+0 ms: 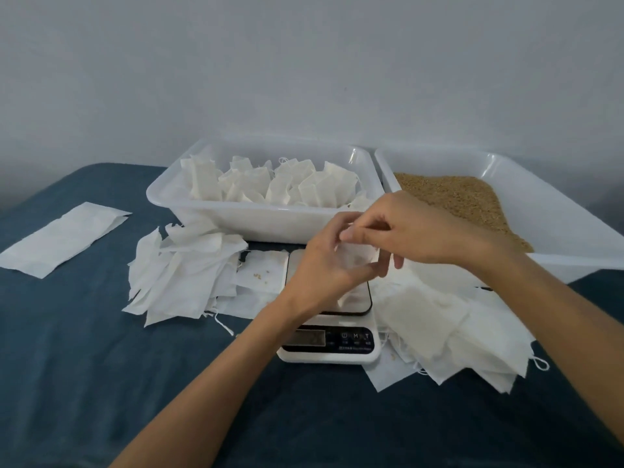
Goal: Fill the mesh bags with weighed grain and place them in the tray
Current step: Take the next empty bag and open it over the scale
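Note:
Over the white kitchen scale (329,346) both hands hold one white mesh bag (358,258). My left hand (324,265) grips the bag from the left side. My right hand (412,231) pinches its top edge with thumb and fingers. Behind the scale, a white tray (256,221) holds several filled mesh bags (270,184) standing upright. To its right, a second white tray (557,211) holds brown grain (462,201).
Empty white bags lie in a heap left of the scale (189,271) and in another heap on its right (449,329). A flat white sheet (64,238) lies at the far left on the dark blue cloth (101,383). A grey wall stands behind.

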The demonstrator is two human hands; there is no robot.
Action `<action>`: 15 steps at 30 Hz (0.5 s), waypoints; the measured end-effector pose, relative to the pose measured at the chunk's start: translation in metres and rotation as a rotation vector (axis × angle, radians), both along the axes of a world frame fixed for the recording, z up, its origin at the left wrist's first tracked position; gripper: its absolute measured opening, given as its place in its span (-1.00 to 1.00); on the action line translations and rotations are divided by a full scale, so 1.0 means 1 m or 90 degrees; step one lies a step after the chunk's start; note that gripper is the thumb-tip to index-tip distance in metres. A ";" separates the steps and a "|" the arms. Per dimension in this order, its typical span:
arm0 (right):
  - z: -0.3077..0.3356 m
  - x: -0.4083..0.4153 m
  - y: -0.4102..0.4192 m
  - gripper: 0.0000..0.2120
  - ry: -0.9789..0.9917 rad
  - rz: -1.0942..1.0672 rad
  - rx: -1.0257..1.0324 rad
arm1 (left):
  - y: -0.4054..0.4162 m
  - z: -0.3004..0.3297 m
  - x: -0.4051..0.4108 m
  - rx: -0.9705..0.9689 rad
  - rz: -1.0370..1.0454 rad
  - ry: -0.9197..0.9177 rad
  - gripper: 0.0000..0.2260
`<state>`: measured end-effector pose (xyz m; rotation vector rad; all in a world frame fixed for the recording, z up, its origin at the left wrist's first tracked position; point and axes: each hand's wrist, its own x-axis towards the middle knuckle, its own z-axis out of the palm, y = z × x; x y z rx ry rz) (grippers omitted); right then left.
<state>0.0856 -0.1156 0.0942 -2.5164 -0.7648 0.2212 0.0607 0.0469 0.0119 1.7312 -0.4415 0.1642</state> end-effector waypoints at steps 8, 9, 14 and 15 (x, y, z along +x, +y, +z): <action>0.021 0.004 0.012 -0.26 0.112 -0.033 0.083 | 0.004 -0.010 0.009 -0.054 -0.007 0.077 -0.64; 0.023 0.003 0.010 -0.24 0.123 -0.033 0.089 | 0.005 -0.011 0.011 -0.055 -0.002 0.071 -0.64; 0.027 0.003 0.011 -0.21 0.131 -0.029 0.048 | 0.002 -0.008 0.007 -0.074 -0.010 0.080 -0.66; 0.027 0.004 0.013 -0.20 0.129 -0.021 0.046 | 0.001 -0.008 0.006 -0.072 -0.012 0.083 -0.65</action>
